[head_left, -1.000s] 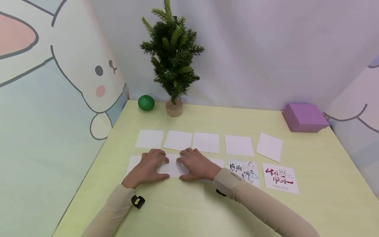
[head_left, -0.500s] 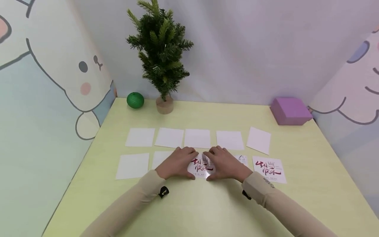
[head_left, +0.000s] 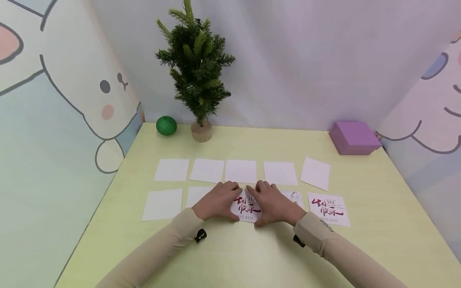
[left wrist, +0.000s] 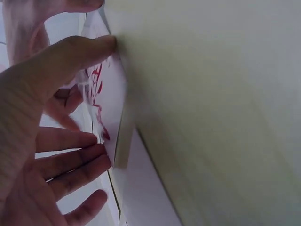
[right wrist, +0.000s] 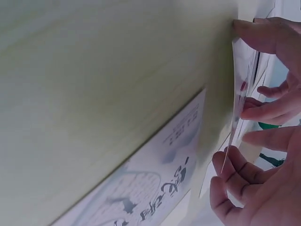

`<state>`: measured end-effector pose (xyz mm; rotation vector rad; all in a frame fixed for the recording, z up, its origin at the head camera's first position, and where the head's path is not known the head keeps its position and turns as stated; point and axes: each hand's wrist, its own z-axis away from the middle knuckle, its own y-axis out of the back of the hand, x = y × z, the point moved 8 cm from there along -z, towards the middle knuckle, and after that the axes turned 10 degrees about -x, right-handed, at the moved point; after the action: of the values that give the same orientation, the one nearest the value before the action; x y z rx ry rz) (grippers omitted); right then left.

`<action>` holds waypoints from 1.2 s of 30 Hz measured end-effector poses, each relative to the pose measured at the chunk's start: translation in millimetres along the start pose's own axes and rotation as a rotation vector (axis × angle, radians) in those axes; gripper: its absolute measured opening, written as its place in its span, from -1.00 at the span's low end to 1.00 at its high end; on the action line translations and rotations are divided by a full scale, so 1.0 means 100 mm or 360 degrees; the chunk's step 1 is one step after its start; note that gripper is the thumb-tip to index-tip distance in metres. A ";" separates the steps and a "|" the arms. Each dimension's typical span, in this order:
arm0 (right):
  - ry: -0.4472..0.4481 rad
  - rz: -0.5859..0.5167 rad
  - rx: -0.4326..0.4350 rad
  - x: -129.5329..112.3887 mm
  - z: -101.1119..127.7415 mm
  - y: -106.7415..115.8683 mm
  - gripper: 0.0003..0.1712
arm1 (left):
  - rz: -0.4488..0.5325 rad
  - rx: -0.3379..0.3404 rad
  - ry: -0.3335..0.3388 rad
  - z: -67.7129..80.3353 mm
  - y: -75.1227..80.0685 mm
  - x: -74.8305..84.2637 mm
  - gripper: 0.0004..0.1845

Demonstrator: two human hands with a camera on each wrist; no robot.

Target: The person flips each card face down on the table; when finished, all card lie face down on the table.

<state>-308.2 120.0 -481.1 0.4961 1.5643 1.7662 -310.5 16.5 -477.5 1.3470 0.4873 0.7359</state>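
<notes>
A white greeting card with red Chinese writing (head_left: 245, 208) is between my two hands, in the middle of the front row. My left hand (head_left: 219, 200) holds its left side, with the thumb on the near edge and the fingertips towards the far edge. On the right side, my right hand (head_left: 275, 204) grips the same card by thumb and fingers. In the right wrist view this card (right wrist: 240, 70) stands partly off the table. A card with black writing (head_left: 294, 197) lies to the right, partly hidden by my right hand.
Another red-lettered card (head_left: 328, 210) ends the front row. Blank white cards (head_left: 163, 205) lie at its left, and several more (head_left: 240, 171) form a back row. Behind stand a green ball-like object (head_left: 166, 125), a small artificial tree (head_left: 199, 64) and a purple box (head_left: 354, 138).
Both hands have moved right from a blank white card to the red-lettered card, arriving there by half a second ago. Since then, the right hand has shifted slightly inward over the card's right side.
</notes>
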 end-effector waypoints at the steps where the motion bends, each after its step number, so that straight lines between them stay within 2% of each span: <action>1: 0.0003 0.0029 0.0026 -0.01 0.01 0.01 0.33 | -0.0030 0.0006 -0.0009 -0.01 0.00 0.03 -0.11; 3: 0.0017 0.0075 0.0088 -0.03 0.03 0.05 0.43 | -0.0082 0.0038 -0.0044 -0.04 0.00 0.09 -0.02; 7: 0.0056 0.0095 0.0183 -0.08 0.07 0.16 0.50 | -0.0139 0.0187 -0.0126 -0.08 0.06 0.22 0.06; 9: 0.0055 0.0068 0.0194 -0.07 0.08 0.21 0.49 | -0.0101 0.0280 -0.0174 -0.07 0.12 0.24 0.00; 11: 0.0037 -0.0046 0.0156 0.01 0.11 0.25 0.48 | -0.0038 0.0333 -0.0203 -0.03 0.19 0.22 -0.02; 15: 0.0063 -0.0422 0.0103 0.20 0.18 0.30 0.44 | 0.0271 0.0380 -0.0265 0.06 0.31 0.13 -0.06; 19: 0.0224 -0.0784 0.0067 0.20 0.14 0.24 0.38 | 0.0748 0.0466 -0.0342 0.12 0.41 0.06 -0.18; 21: 0.0324 -0.0899 0.0075 0.14 0.09 0.21 0.35 | 0.0931 0.0496 -0.0358 0.15 0.42 0.03 -0.25; 23: 0.0397 -0.0950 0.0105 0.09 0.04 0.20 0.31 | 0.1025 0.0504 -0.0335 0.17 0.38 -0.02 -0.29; 26: 0.0441 -0.0875 0.0191 0.05 0.01 0.21 0.20 | 0.0973 0.0478 -0.0224 0.23 0.30 -0.10 -0.29; 29: 0.0377 -0.0594 0.0196 0.06 -0.01 0.18 -0.03 | 0.0856 0.0460 -0.0082 0.29 0.23 -0.21 -0.30; 32: 0.0317 -0.0279 0.0120 0.07 -0.06 0.11 -0.26 | 0.0784 0.0429 0.0027 0.33 0.17 -0.29 -0.31; 36: 0.0301 -0.0101 0.0037 0.06 -0.13 0.01 -0.39 | 0.0734 0.0382 0.0019 0.33 0.13 -0.30 -0.34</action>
<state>-321.2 115.3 -483.5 0.2939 1.7123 1.7907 -311.2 -27.3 -461.5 1.7075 0.2792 1.0877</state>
